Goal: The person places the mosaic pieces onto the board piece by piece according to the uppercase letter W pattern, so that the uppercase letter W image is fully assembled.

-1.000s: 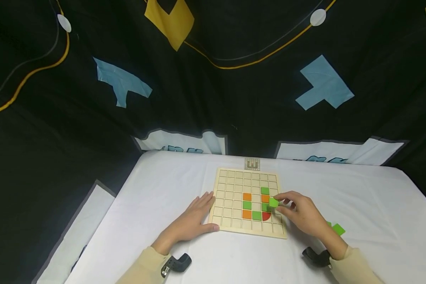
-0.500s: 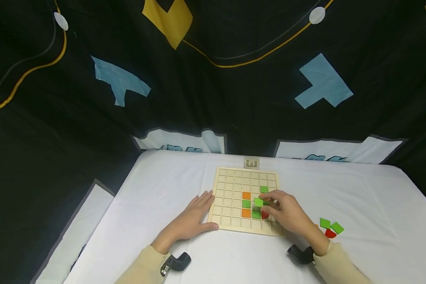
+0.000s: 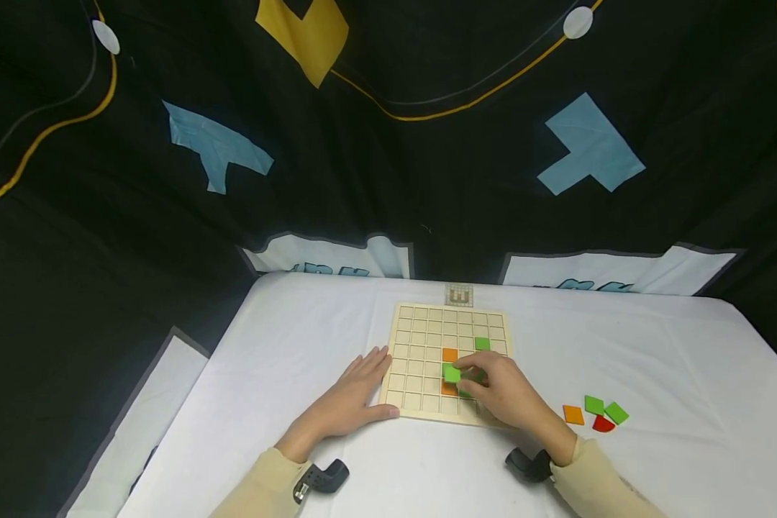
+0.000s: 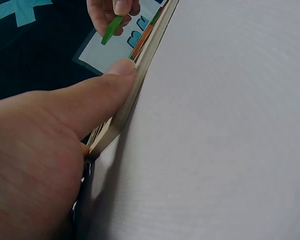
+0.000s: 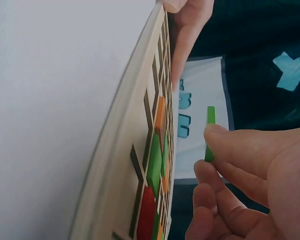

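Observation:
My right hand point(image 3: 510, 394) pinches a green square tile point(image 3: 452, 374) between thumb and fingers. In the right wrist view this green tile stands edge-on, raised off the wooden grid board point(image 3: 416, 406). On the board lie an orange tile point(image 3: 450, 355), a green tile point(image 3: 482, 343) and a second orange tile point(image 3: 449, 389), partly covered by the held one. The right hand hides other tiles from the head view; a red tile point(image 5: 146, 212) shows in the right wrist view. My left hand point(image 3: 346, 404) rests at the board's left side, fingers extended, thumb on the near corner.
Right of the board, loose on the white tablecloth point(image 3: 660, 345), lie an orange tile point(image 3: 573, 415), two green tiles point(image 3: 593, 405) and a red rounded tile point(image 3: 603, 424). A small patterned square point(image 3: 459, 295) sits behind the board. A dark curtain point(image 3: 388, 180) hangs beyond the table.
My right hand has moved left across the board with the green tile, from its right side to over the left column of tiles. The loose tiles at right came into view. The left hand stays put.

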A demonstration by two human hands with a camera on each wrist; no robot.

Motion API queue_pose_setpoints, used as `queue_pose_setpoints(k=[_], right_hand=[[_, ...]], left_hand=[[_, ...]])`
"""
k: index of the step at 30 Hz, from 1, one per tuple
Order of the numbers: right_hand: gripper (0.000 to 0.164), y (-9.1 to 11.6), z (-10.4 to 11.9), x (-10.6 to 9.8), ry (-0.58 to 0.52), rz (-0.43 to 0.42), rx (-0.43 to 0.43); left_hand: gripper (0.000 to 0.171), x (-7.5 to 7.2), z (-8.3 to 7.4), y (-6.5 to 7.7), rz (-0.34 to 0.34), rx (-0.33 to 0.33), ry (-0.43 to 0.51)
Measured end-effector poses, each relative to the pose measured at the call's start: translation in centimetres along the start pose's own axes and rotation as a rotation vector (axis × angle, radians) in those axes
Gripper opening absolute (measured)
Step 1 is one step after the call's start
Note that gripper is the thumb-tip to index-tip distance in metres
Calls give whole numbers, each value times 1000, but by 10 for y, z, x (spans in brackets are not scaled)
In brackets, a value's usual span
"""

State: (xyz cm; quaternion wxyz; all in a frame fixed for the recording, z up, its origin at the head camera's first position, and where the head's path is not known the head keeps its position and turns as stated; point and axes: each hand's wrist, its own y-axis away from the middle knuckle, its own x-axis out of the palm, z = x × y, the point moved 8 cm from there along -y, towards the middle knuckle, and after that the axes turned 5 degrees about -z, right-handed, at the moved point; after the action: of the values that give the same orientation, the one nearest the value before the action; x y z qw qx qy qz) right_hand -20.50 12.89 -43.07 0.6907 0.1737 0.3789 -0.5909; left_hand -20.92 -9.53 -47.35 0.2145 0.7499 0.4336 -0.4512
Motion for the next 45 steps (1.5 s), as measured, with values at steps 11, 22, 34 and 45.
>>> queue_pose_setpoints(k=[11, 22, 34, 45], right_hand=[[23, -3, 8, 11, 60, -12, 9], [23, -6, 13, 20, 73, -11, -36], [22, -9, 15, 27, 100, 32, -26], [20, -12, 19, 31, 157, 22, -72]], left_hand=[[97, 0, 1, 1, 2, -3, -1], [97, 0, 1, 1, 1, -4, -2], [96, -2, -1, 1, 1, 6, 7], [96, -2, -2, 1, 1, 9, 8]])
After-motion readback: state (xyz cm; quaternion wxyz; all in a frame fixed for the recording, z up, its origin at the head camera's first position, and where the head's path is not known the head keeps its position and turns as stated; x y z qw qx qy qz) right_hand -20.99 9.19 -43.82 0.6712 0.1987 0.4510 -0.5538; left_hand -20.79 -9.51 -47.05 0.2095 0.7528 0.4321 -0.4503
